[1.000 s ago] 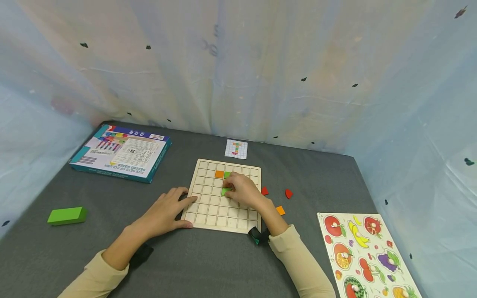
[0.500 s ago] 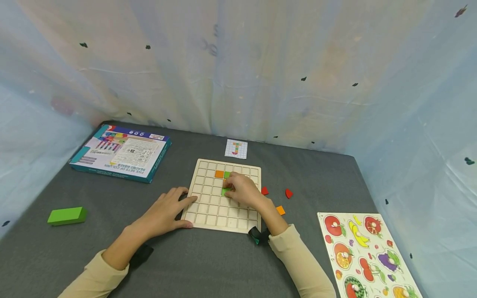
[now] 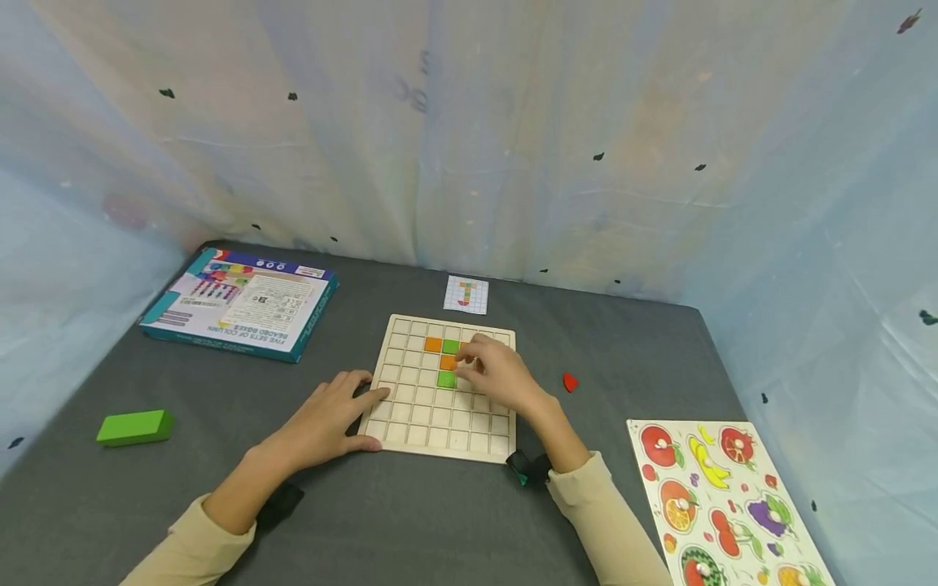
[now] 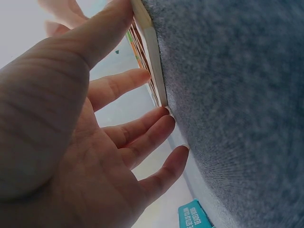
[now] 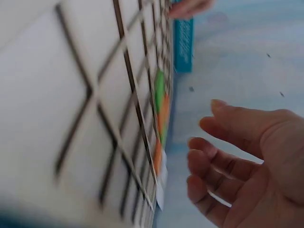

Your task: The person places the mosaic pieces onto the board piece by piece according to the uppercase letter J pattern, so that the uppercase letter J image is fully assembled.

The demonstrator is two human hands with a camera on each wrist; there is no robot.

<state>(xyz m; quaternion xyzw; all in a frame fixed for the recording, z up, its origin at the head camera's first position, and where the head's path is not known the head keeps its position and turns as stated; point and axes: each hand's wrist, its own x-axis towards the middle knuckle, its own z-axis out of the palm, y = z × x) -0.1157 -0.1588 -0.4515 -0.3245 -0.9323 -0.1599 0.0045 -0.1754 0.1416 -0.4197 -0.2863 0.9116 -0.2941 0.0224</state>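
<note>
A wooden grid board (image 3: 418,413) lies on the dark table. Two orange tiles, one of them the upper orange tile (image 3: 433,344), and two green ones, one the lower green tile (image 3: 446,379), sit in its cells. My left hand (image 3: 322,422) rests at the board's left edge, thumb at the near corner and index fingertip on top; in the left wrist view the fingers (image 4: 124,135) are spread along the edge. Just above the board, beside the tiles, my right hand (image 3: 501,376) hovers with bent, parted fingers; the right wrist view shows the hand (image 5: 251,166) holding nothing.
A small pattern card (image 3: 466,295) lies behind the board. One red piece (image 3: 570,382) is right of it, with a fruit puzzle board (image 3: 721,488) at the far right. To the left are a boxed set (image 3: 242,303) and a green block (image 3: 135,427).
My right hand has let go of the tiles and moved slightly right, uncovering the second orange tile. Its forearm now hides the loose pieces near the board's right edge. The left hand stays put.
</note>
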